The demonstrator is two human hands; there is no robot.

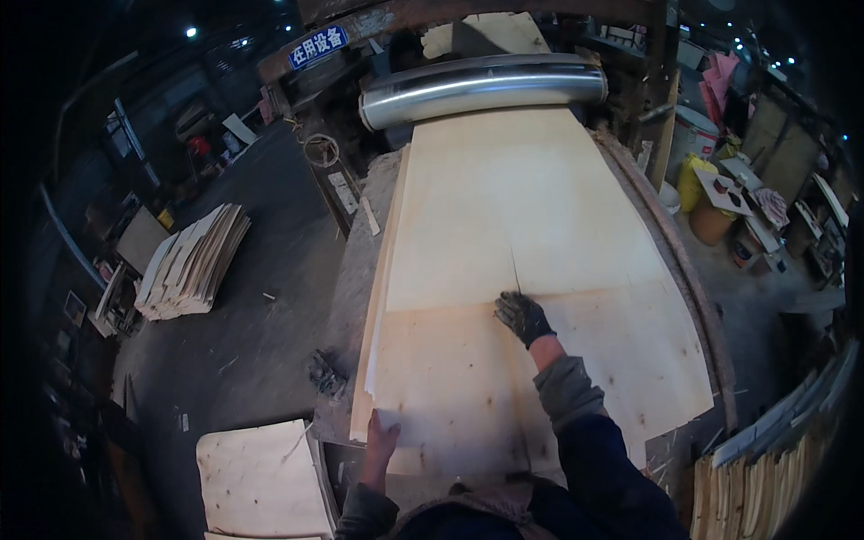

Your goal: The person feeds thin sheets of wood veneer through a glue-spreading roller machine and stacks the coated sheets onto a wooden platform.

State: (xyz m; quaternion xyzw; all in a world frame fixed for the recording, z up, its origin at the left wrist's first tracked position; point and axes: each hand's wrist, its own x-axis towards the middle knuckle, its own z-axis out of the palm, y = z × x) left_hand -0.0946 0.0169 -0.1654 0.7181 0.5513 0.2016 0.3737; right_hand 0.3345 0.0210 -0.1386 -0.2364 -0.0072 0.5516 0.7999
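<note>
Pale wood veneer sheets (522,198) lie stacked on a long bench, running away from me to a shiny metal roller. A darker, knotty veneer sheet (459,378) covers the near part, its far edge crossing the middle. My right hand (522,317), in a dark glove, rests on that edge with its fingers stretched out, beside a thin dark split in the pale sheet. At the near left corner, my bare left hand (382,439) is closed on the edge of the knotty sheet. The underside of its grip is hidden.
The metal roller (486,88) spans the bench's far end. A dark crumpled glove (326,371) lies on the bench's left side. Veneer stacks stand on the left floor (193,261), at near left (261,481) and near right (756,486). Buckets (713,220) sit at right.
</note>
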